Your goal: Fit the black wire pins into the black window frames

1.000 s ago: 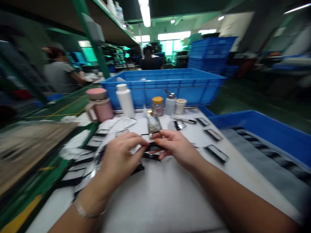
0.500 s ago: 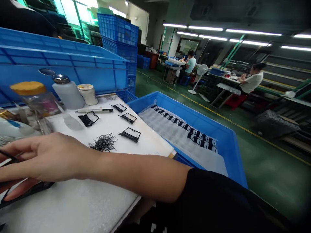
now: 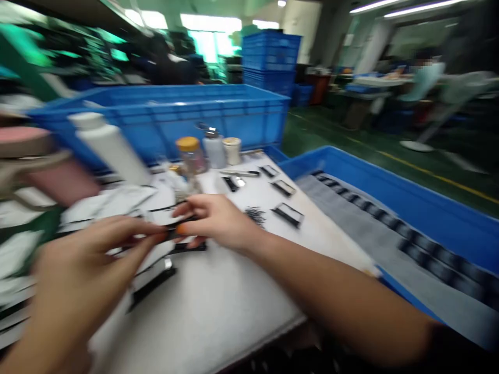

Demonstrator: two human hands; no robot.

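Observation:
My left hand [image 3: 83,265] and my right hand [image 3: 212,221] meet over the white table [image 3: 218,306], both pinching a small black frame part [image 3: 173,232] between their fingertips. The picture is smeared by motion, so the part's shape is unclear. More black frame parts [image 3: 287,214] lie on the table to the right of my right hand, beside a small heap of thin black pins [image 3: 255,214]. Other dark parts lie under and to the left of my hands.
Behind my hands stand a white bottle [image 3: 109,148], a pink mug [image 3: 42,166], a yellow-lidded jar [image 3: 189,154], a dispenser bottle [image 3: 213,147] and a small cup [image 3: 232,150]. A big blue crate [image 3: 202,111] is at the back; another blue bin [image 3: 421,208] with rows of parts is at right. People work in the background.
The camera swung far right and has come back toward the table. My left hand is in view again, and both hands still pinch the black part.

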